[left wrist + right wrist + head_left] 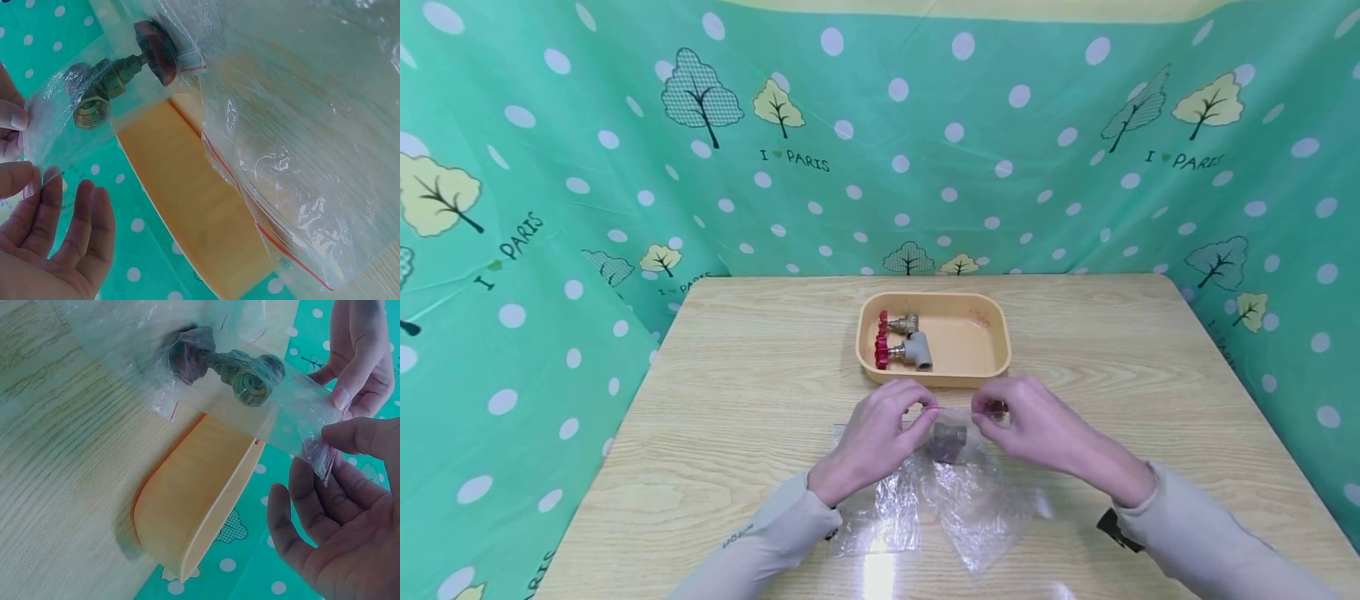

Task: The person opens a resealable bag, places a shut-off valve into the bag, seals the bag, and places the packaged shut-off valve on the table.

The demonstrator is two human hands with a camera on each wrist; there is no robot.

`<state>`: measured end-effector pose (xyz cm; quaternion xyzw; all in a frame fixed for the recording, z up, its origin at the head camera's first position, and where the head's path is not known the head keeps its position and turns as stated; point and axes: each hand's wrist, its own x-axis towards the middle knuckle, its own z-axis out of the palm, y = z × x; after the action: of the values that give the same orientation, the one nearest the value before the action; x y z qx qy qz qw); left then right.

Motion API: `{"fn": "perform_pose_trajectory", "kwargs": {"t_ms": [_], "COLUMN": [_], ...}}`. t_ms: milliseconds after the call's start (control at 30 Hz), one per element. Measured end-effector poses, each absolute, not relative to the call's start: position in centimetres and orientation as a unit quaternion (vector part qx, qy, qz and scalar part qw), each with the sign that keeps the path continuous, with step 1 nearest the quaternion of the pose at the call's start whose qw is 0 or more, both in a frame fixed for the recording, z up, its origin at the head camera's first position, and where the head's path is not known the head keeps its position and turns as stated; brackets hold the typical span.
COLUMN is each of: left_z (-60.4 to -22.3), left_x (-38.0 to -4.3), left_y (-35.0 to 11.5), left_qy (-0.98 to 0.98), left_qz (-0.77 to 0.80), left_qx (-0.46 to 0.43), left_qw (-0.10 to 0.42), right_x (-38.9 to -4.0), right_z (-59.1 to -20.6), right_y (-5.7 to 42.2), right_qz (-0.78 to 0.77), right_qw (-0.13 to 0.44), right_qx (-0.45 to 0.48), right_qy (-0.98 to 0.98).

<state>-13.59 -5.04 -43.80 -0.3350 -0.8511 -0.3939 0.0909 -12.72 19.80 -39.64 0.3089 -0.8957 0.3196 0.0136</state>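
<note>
Both hands hold the top edge of a clear zip bag [284,428] above the table, just in front of a tray. My left hand [880,429] pinches one side of the bag's mouth between thumb and fingers. At the other side, my right hand [1037,421] pinches the same edge, with the outer fingers loosely bent in the right wrist view. Inside the bag is a brass valve [94,94] with a dark red handwheel [156,53]. From the head view only its brownish body [949,442] shows through the plastic.
A peach plastic tray [970,379] stands behind the hands. It holds a brass valve [904,323] and a grey tee valve [917,351], both with red handwheels. Clear zip bags [880,521] lie on the wooden table [737,392] in front. A green patterned curtain [850,192] surrounds the table.
</note>
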Motion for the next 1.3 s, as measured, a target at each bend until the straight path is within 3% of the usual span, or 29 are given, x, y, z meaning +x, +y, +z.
{"fn": "perform_pose_trajectory", "kwargs": {"t_ms": [1300], "left_z": [-43.9], "left_x": [-13.4], "left_y": [-5.3], "left_qy": [-0.852], "left_qz": [-0.397], "left_qx": [-0.329], "left_qw": [0.088], "right_x": [-12.2], "right_z": [-39.2], "right_y": [21.4], "right_qz": [0.321], "right_qw": [0.004], "right_qx": [0.311], "right_qy": [-0.895]}}
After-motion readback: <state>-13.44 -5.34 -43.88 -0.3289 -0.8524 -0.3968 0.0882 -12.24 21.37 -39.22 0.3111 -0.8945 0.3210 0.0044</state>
